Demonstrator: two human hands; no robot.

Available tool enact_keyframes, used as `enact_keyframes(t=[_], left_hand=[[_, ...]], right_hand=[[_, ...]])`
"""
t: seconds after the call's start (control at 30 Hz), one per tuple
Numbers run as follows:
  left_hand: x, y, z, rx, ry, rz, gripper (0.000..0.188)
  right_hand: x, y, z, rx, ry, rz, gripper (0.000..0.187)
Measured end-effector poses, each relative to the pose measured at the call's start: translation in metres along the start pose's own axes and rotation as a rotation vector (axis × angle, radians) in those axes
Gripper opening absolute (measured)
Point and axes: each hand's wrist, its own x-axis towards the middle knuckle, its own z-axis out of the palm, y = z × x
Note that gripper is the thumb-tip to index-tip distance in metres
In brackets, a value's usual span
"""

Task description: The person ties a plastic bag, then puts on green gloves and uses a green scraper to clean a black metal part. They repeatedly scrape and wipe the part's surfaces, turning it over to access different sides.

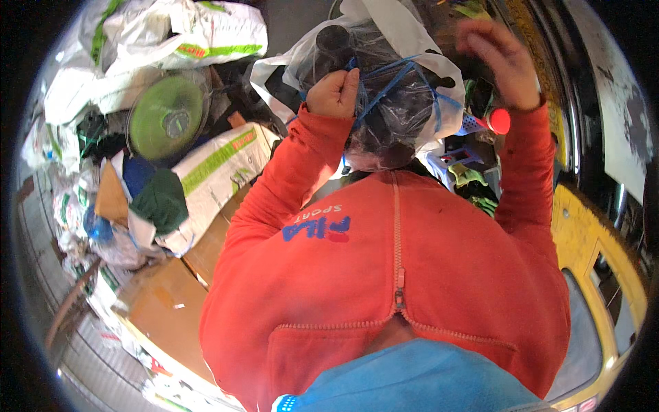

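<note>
Bag (pixel 391 130) dead centre, just ahead of the red jacket (pixel 453 254). Blue strap (pixel 374 102) on a slant across it, up and to the right from the left hand (pixel 334 93). Clamped on that strap at the bag's left side, so definitely the nearer hand. Right hand (pixel 501 63) off past the upper right edge, kinda blurry, fingers loosely apart, nothing visible in it.

The cord (pixel 374 101) is bright blue, the handled plastic bag (pixel 451 115) white, the zip-front jacket (pixel 467 254) orange-red with a blue, red and white chest logo (pixel 317 230); the fan (pixel 165 117) is lime green, the sack (pixel 223 161) white with green banding.
</note>
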Motion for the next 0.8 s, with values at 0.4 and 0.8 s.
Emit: enact_keyframes(t=[0.4, 0.8], left_hand=[[0.005, -0.007, 0.0, -0.099, -0.05, 0.055, 0.037], [0.013, -0.013, -0.002, -0.353, -0.164, -0.093, 0.039]], right_hand=[[0.008, 0.067, 0.018, -0.902, 0.226, -0.137, 0.022], [-0.026, 0.08, 0.024, -1.365, 0.104, -0.027, 0.03]])
